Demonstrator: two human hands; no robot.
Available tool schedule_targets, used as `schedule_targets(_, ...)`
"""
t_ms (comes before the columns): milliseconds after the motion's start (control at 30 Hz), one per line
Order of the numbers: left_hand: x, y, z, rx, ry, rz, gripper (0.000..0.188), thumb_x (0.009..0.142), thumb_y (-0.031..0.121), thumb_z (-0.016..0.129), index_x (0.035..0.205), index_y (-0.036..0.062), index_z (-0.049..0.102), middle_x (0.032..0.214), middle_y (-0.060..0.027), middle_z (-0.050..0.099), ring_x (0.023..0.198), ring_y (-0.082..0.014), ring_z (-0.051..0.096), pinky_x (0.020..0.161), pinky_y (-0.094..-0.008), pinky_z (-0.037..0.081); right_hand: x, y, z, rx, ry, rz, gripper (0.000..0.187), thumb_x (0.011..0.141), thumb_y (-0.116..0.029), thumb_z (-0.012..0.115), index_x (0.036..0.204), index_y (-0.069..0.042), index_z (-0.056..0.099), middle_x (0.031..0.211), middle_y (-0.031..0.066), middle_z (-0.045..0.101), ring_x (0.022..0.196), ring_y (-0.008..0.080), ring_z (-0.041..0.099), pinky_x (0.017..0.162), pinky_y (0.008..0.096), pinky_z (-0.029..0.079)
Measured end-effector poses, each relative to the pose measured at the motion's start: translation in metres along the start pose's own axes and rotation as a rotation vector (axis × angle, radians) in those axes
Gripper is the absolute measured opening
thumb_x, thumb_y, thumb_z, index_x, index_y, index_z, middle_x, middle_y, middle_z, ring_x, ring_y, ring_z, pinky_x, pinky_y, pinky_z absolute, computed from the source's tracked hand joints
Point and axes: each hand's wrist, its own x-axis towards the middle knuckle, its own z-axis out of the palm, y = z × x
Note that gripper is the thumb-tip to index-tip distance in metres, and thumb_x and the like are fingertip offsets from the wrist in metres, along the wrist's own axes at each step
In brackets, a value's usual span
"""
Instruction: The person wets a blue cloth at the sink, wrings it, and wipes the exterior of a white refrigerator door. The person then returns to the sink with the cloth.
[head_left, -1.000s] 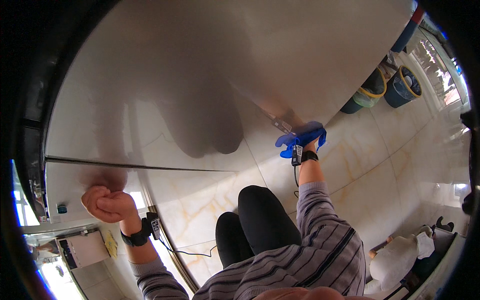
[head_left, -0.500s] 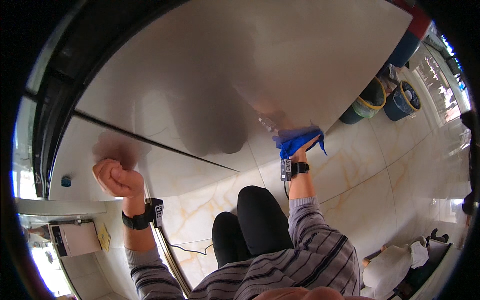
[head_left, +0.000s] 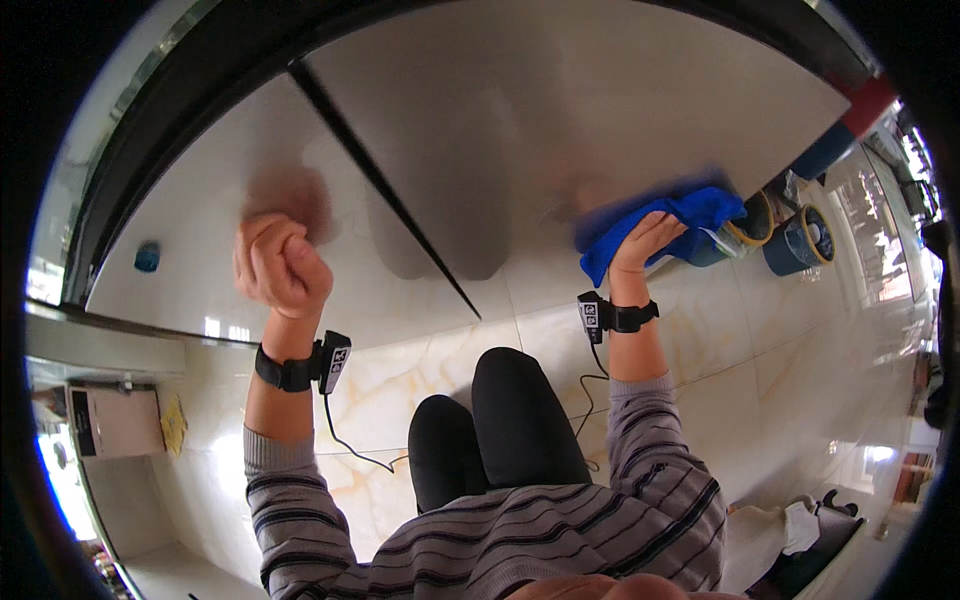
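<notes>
Ahead of me stands a large glossy light panel point(head_left: 690, 100), split by a dark slanting gap point(head_left: 385, 195) into a wide right part and a smaller left part. My right hand point(head_left: 640, 246) presses a blue cloth point(head_left: 708, 208) against the lower right part of the panel, its fingers stretched over the cloth. Part of the cloth reaches past the panel's lower edge. My left hand point(head_left: 284, 268) is closed in a fist in front of the left part, close to its own reflection, with nothing visible in it. Whether its knuckles touch the panel, I cannot tell.
Two bins point(head_left: 798, 243) with bags in them stand on the floor at the right, beyond the panel's edge. A small dark blue spot point(head_left: 147, 257) marks the panel's left part. Black straps with small devices point(head_left: 330, 362) sit on both wrists, cables hanging down.
My right hand has moved right and up with the blue cloth, which now lies more spread out. My left fist has shifted right and up in the picture. The view has tilted.
</notes>
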Motion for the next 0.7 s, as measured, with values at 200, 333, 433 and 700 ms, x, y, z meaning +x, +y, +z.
schedule_targets(200, 0.002, 0.001, 0.001, 0.002, -0.005, -0.007, 0.015, 0.088, 0.013, 0.054, 0.074, 0.0070, 0.055, 0.070, -0.0051, 0.058, 0.057, -0.0193, 0.054, 0.049, -0.0274, 0.040, 0.029, -0.057, 0.001, 0.051, -0.046, -0.420, 0.059, 0.096, -0.035, 0.040, 0.133, 0.011, 0.040, 0.138, 0.0321, 0.041, 0.128, 0.0484, 0.038, 0.109, 0.0542, 0.023)
schedule_targets(333, 0.003, 0.001, 0.000, 0.007, 0.009, -0.016, 0.013, 0.087, 0.013, 0.055, 0.075, 0.0081, 0.056, 0.071, -0.0046, 0.058, 0.056, -0.0185, 0.054, 0.048, -0.0266, 0.040, 0.036, -0.109, -0.008, 0.190, -0.351, -0.547, 0.054, 0.092, -0.035, 0.050, 0.135, -0.002, 0.046, 0.135, 0.0227, 0.049, 0.121, 0.0449, 0.047, 0.104, 0.0549, 0.032)
schedule_targets(433, 0.002, -0.001, -0.002, 0.016, 0.005, -0.017, 0.014, 0.088, 0.013, 0.054, 0.076, 0.0083, 0.057, 0.071, -0.0046, 0.058, 0.057, -0.0188, 0.054, 0.049, -0.0266, 0.040, 0.030, -0.142, -0.010, 0.355, -0.529, -0.608, 0.054, 0.089, -0.038, 0.057, 0.137, -0.013, 0.049, 0.137, 0.0165, 0.049, 0.118, 0.0404, 0.050, 0.101, 0.0551, 0.037)
schedule_targets(700, 0.001, -0.002, -0.005, 0.027, -0.015, -0.034, 0.015, 0.090, 0.012, 0.052, 0.078, 0.0051, 0.057, 0.071, -0.0066, 0.058, 0.060, -0.0218, 0.055, 0.052, -0.0297, 0.043, 0.008, -0.140, -0.002, -0.724, 0.249, -1.763, 0.062, 0.092, -0.043, 0.049, 0.145, -0.013, 0.034, 0.146, 0.0145, 0.038, 0.133, 0.0329, 0.040, 0.106, 0.0494, 0.037)
